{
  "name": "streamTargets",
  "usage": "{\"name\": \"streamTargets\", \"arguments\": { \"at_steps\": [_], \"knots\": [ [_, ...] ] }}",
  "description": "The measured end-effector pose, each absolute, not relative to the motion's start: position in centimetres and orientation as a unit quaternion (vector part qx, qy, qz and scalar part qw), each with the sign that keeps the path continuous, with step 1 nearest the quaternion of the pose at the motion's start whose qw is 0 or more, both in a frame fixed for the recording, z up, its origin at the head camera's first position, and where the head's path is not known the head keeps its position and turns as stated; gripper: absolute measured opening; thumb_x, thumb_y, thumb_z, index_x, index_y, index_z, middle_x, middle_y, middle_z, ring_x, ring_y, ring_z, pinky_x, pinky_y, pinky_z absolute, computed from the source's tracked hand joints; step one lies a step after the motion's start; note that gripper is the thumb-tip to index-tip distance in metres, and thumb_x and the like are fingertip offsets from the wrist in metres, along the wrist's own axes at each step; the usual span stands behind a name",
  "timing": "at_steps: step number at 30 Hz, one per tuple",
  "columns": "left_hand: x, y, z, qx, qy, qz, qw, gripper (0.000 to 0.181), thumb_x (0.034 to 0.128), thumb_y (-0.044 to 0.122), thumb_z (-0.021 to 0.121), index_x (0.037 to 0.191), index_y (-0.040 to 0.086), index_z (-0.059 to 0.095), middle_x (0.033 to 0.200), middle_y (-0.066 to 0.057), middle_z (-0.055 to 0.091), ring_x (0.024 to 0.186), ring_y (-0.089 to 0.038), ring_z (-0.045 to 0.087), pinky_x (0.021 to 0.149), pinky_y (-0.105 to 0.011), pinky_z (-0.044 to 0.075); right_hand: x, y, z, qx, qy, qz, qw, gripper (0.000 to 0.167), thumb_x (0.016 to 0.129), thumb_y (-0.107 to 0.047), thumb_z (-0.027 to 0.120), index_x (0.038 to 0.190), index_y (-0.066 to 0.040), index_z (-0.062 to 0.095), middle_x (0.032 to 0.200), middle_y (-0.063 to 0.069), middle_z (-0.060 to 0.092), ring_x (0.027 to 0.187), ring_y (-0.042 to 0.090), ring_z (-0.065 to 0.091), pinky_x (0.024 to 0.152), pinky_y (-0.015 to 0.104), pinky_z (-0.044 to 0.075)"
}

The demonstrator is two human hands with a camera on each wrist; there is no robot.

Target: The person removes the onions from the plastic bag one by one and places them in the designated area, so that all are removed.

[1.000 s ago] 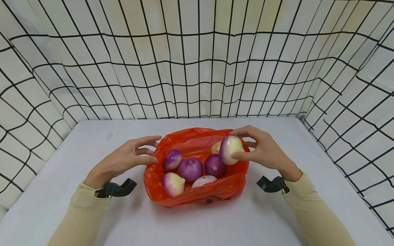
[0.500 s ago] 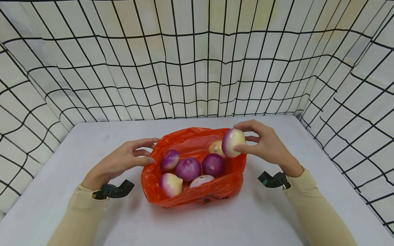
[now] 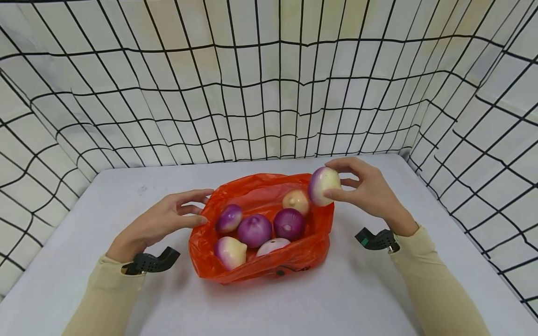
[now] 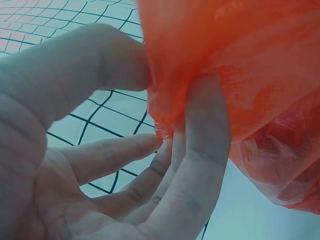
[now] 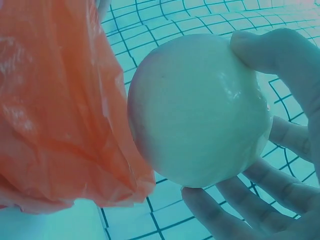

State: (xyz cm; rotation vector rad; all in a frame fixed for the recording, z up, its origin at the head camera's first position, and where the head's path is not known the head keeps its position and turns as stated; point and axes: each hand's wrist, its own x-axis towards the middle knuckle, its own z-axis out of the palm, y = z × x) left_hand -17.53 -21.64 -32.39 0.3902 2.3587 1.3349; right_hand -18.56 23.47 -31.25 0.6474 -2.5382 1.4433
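Observation:
My right hand [image 3: 365, 191] holds a purple-and-white onion [image 3: 324, 186] between thumb and fingers, just above the right rim of a red plastic bag [image 3: 256, 182]. In the right wrist view the onion [image 5: 200, 110] looks large and pale, with the bag [image 5: 55, 115] to its left. My left hand [image 3: 164, 217] grips the bag's left edge; the left wrist view has its thumb and fingers at the bag's gathered plastic [image 4: 250, 60]. Inside the opened bag lie several more onions, among them a purple one [image 3: 254, 230], a darker one [image 3: 289, 224] and a yellowish one [image 3: 296, 200].
The bag stands on a white table [image 3: 269, 308]. Black netting [image 3: 260, 88] over white sheeting rises behind the table and along both sides. A dark strap-like device sits on each wrist, such as the left one [image 3: 153, 261].
My right hand has lifted the onion up and to the right, from inside the bag's right end to above its rim. The yellowish onion now shows fully. My left hand stays at the bag's edge.

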Motion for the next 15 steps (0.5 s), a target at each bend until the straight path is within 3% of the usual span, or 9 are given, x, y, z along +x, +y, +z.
{"name": "streamTargets", "arguments": {
  "at_steps": [15],
  "knots": [
    [-17.5, -21.8, -32.3, 0.141, 0.844, 0.476, 0.202, 0.077, 0.0912, 0.032, 0.077, 0.158, 0.015, 0.041, 0.15, -0.016, 0.053, 0.126, -0.03, 0.061, 0.096, -0.044, 0.062, -19.2, 24.6, -31.4, 0.176, -0.851, 0.487, 0.083, 0.055, 0.085, -0.019, 0.086, 0.135, -0.017, 0.064, 0.133, -0.001, 0.065, 0.117, 0.012, 0.061, 0.093, 0.012, 0.056]
  ]
}}
